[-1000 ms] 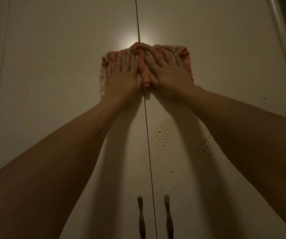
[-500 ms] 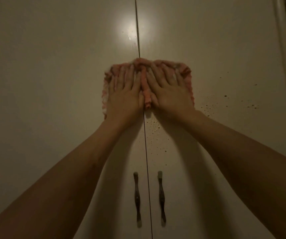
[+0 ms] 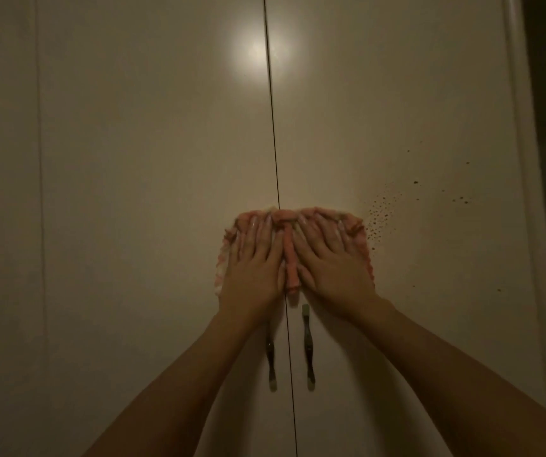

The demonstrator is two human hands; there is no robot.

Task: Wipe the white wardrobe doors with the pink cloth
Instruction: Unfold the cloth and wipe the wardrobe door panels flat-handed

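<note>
**Wiping mid-door, specks still waiting**

Lying flat under both palms: pink cloth (image 3: 293, 258), straddling the seam between the white wardrobe doors (image 3: 153, 192), just above the handles (image 3: 308, 347). Pressing it down with fingers spread: left hand (image 3: 253, 262) and right hand (image 3: 331, 262), side by side. Still showing just beside the cloth's right edge: dark specks (image 3: 380, 209). Judging the job only partly done.

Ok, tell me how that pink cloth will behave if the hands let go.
The pink cloth looks soft and floppy: it bunches into a ridge between the left hand and right hand. Only their flat pressure seems to hold it up, so it would probably drop.
</note>
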